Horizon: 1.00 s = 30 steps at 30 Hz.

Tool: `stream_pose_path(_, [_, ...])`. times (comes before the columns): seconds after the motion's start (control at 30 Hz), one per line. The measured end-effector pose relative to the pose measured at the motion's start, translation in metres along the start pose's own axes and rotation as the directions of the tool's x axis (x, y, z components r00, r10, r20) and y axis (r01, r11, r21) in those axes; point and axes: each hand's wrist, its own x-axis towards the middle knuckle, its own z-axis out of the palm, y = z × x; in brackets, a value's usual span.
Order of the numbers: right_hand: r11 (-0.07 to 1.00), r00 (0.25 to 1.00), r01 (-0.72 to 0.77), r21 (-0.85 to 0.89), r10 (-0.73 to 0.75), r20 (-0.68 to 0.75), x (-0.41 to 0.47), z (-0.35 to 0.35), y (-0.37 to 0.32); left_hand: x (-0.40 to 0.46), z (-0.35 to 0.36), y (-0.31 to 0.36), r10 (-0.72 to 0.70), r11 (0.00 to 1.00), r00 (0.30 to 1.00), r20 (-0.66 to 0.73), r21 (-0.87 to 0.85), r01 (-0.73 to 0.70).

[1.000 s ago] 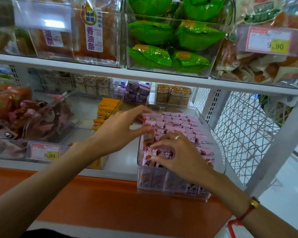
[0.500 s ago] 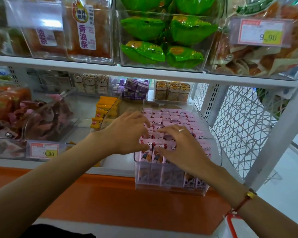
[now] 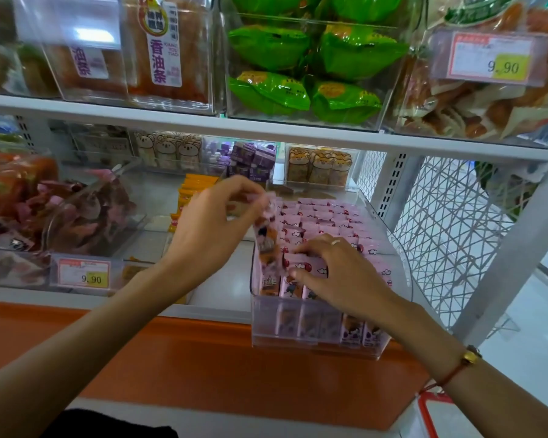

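A clear plastic bin (image 3: 314,341) stands at the front of the lower shelf, packed with rows of small pink snack packets (image 3: 323,216). My left hand (image 3: 209,229) pinches one pink packet (image 3: 266,238) by its top and holds it upright above the bin's left front corner. My right hand (image 3: 339,273) lies on the front rows, its curled fingers gripping the tops of the packets there. A ring shows on that hand and a red cord bracelet on the wrist.
Left of the bin sit orange packets (image 3: 193,188) and a clear bin of reddish snacks (image 3: 76,213) with a 9.90 price tag (image 3: 84,273). Green packets (image 3: 304,58) fill a bin on the upper shelf. A white wire grid (image 3: 450,235) closes the right side. An orange ledge (image 3: 203,358) runs below.
My left hand has lifted a pink packet up out of the bin's front left rows. My right hand stayed on the front packets.
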Motion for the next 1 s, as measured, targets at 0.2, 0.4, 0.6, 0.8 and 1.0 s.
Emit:
stream_pose_path(0.2, [0.803, 0.964, 0.098, 0.588, 0.070, -0.256, 0.002, -0.026, -0.036, -0.008, -0.006, 0.022, -0.037, 0.940, 0.979, -0.202, -0.338, -0.034])
stream_pose_path(0.4, [0.754, 0.980, 0.106, 0.648, 0.031, -0.196, 0.001, -0.025, -0.058, -0.013, -0.002, 0.020, -0.097, 0.891, 0.986, -0.136, -0.453, 0.025])
stream_pose_path(0.6, [0.294, 0.950, -0.170, 0.941, 0.301, 0.078, 0.006, -0.027, -0.045, -0.025, 0.011, 0.005, -0.123, 0.947, 0.991, 0.046, -0.294, 0.131])
stream_pose_path(0.8, [0.242, 0.953, -0.142, 0.960, 0.295, 0.067, 0.004, -0.027, -0.049, -0.030, 0.016, 0.009, -0.013, 0.996, 1.000, 0.020, -0.083, 0.015])
stream_pose_path(1.0, [0.184, 0.992, -0.065, 0.981, 0.115, 0.044, 0.003, -0.037, -0.045, -0.029, 0.015, 0.009, 0.026, 0.997, 0.995, 0.096, -0.072, -0.019])
